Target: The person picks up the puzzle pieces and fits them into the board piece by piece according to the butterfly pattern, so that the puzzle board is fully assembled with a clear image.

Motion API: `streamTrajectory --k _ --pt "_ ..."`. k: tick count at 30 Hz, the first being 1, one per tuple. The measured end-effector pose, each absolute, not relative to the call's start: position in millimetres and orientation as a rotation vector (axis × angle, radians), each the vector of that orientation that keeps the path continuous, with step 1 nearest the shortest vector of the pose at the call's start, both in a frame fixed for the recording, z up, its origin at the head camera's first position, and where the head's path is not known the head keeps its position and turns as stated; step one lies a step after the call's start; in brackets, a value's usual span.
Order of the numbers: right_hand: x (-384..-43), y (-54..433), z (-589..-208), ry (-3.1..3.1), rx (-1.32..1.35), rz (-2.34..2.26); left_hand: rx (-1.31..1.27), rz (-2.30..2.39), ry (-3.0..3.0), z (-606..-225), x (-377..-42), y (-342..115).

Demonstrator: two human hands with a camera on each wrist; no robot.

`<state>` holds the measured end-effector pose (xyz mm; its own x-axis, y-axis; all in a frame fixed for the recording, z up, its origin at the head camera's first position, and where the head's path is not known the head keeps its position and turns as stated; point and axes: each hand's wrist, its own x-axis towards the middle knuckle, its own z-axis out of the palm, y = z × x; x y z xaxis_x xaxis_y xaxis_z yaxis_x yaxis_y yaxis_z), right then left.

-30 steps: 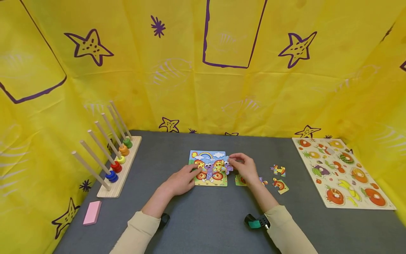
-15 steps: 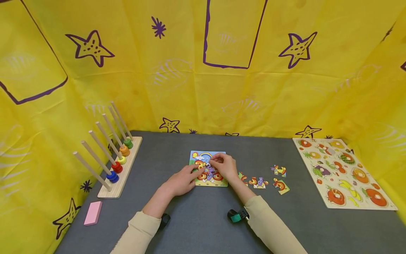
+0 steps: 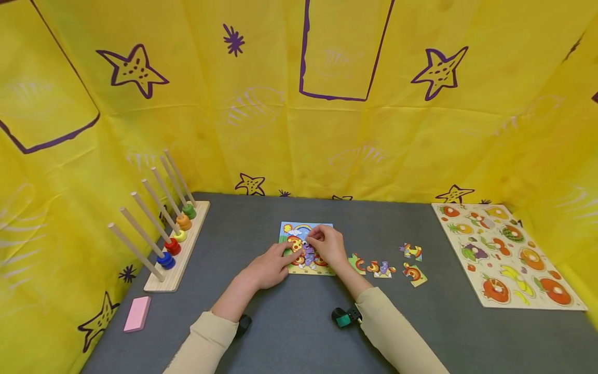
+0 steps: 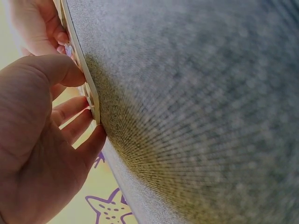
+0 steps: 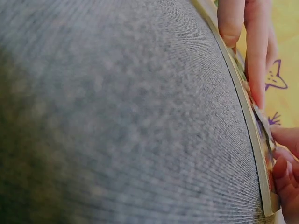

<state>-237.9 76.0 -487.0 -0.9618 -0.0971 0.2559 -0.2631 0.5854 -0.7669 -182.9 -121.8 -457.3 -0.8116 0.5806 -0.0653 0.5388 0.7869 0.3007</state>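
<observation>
A butterfly jigsaw board (image 3: 284, 228) lies mid-table. My left hand (image 3: 267, 268) rests at its left side, with extended fingers reaching onto the picture. In the left wrist view, the left thumb and fingertips touch the board's edge. Over the board, my right hand (image 3: 329, 246) pinches a purple jigsaw piece (image 5: 263, 123) between thumb and fingers. That piece tilts slightly above the picture, near the left fingertip; the right hand hides part of it. To the right lie loose pieces: a green-edged one (image 3: 357, 264), a purple one (image 3: 383, 269), and two others (image 3: 415, 274) farther right.
On the left stands a wooden peg stand (image 3: 175, 280) holding coloured rings on upright rods. A pink block (image 3: 137, 314) lies in front of it. The fruit puzzle board (image 3: 506, 249) occupies the right side. Yellow patterned cloth (image 3: 299, 140) hangs behind and around the grey table (image 3: 299, 332).
My right hand has carried the purple piece leftward from the board's right edge to over its middle, uncovering loose pieces. Over the last half second it shifts only slightly. My left hand stays put.
</observation>
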Motion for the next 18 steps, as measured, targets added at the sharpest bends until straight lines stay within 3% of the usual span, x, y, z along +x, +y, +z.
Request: streamTrajectory --k 18 --pt "-238.0 73.5 -488.5 -2.627 0.366 1.203 0.918 0.407 2.840 -455.1 -184.3 -121.2"
